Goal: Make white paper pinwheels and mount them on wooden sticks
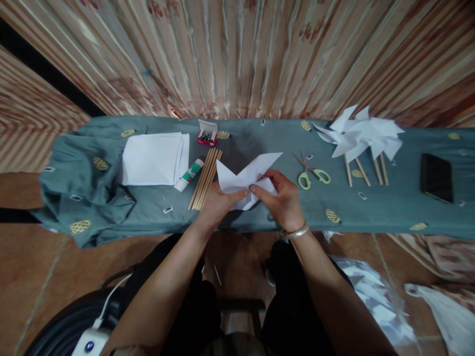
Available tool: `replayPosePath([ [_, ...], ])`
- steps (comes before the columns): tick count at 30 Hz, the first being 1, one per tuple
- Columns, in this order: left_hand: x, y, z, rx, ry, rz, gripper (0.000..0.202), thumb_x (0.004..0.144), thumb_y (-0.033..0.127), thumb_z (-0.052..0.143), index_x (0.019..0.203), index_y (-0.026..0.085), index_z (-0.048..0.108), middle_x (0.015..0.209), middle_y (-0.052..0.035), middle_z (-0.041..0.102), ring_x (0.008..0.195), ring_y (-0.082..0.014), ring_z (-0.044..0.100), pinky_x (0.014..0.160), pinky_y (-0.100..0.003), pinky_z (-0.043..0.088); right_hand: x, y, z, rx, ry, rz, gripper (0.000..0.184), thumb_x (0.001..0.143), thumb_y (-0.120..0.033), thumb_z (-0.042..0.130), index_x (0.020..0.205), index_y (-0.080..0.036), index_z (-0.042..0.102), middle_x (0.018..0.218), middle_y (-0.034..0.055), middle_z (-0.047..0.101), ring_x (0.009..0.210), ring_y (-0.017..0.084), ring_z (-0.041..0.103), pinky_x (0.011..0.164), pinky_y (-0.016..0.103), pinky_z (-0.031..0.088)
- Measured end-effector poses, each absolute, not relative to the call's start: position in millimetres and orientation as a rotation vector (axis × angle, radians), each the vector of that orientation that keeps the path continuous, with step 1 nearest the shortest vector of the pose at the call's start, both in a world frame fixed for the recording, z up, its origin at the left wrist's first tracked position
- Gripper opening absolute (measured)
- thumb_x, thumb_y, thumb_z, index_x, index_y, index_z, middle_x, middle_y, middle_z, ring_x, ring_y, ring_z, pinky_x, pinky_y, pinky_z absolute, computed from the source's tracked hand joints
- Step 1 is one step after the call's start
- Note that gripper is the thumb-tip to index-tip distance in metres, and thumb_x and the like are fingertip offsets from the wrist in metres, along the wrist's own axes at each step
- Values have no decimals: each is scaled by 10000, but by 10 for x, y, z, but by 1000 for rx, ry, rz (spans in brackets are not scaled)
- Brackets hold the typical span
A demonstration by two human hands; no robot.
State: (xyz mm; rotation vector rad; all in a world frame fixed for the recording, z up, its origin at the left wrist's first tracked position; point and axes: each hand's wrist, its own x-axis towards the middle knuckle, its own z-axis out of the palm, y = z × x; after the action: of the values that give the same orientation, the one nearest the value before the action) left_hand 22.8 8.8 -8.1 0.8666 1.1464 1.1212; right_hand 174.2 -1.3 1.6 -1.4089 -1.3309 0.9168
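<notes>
Both my hands hold a cut white paper sheet (248, 177) just above the front edge of a low bench covered in teal cloth (378, 207). My left hand (219, 201) pinches its lower left part with thumb on top. My right hand (282, 197) grips the lower right part, fingers curled around it, a silver bangle on the wrist. The paper's flaps stick up and outward like pointed wings.
On the cloth lie a stack of white paper (154, 159), a glue stick (189, 175), a bundle of wooden sticks (205, 179), a small red box of pins (207, 133), yellow-handled scissors (310, 173), several finished paper pinwheels (361, 136) and a black phone (436, 177). Paper scraps (374, 291) litter the floor at right.
</notes>
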Motion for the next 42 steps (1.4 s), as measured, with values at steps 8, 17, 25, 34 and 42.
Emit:
replayPosePath([
  [8, 221, 52, -67, 861, 1066, 1025, 389, 502, 261, 864, 856, 151, 745, 850, -55, 766, 804, -237, 709, 784, -356, 558, 1786, -49, 38, -1482, -1353, 910, 324, 660, -411, 746, 875, -191, 646, 794, 31, 724, 690, 205, 649, 634, 316, 500],
  [17, -118, 253, -97, 1140, 1170, 1157, 423, 789, 488, 622, 1031, 155, 714, 986, -89, 732, 911, -224, 678, 832, -351, 523, 1977, -112, 76, -1439, -1250, 913, 324, 647, -401, 775, 863, -201, 639, 782, 17, 724, 681, 184, 652, 627, 304, 525],
  [25, -343, 441, -266, 2220, 1803, 721, 300, 840, 139, 509, 1076, 135, 693, 1033, -127, 670, 1017, -267, 601, 924, -392, 487, 1977, -324, 129, -1365, -1299, 1025, 287, 676, -351, 772, 887, -209, 640, 833, 27, 748, 748, 196, 692, 669, 300, 554],
  [34, -256, 458, -303, 2261, 1860, 564, 294, 840, 96, 466, 1035, 145, 681, 1037, -119, 646, 1010, -260, 590, 891, -371, 490, 1975, -434, 179, -1386, -1377, 1020, 262, 729, -351, 733, 931, -208, 646, 879, 47, 753, 796, 211, 706, 710, 314, 554],
  [42, -287, 443, -277, 2210, 1812, 594, 296, 825, 80, 453, 990, 128, 693, 986, -119, 661, 914, -225, 628, 813, -322, 500, 1971, -469, 222, -1397, -1389, 1026, 250, 739, -348, 719, 925, -204, 633, 884, 48, 748, 796, 206, 700, 705, 307, 537],
])
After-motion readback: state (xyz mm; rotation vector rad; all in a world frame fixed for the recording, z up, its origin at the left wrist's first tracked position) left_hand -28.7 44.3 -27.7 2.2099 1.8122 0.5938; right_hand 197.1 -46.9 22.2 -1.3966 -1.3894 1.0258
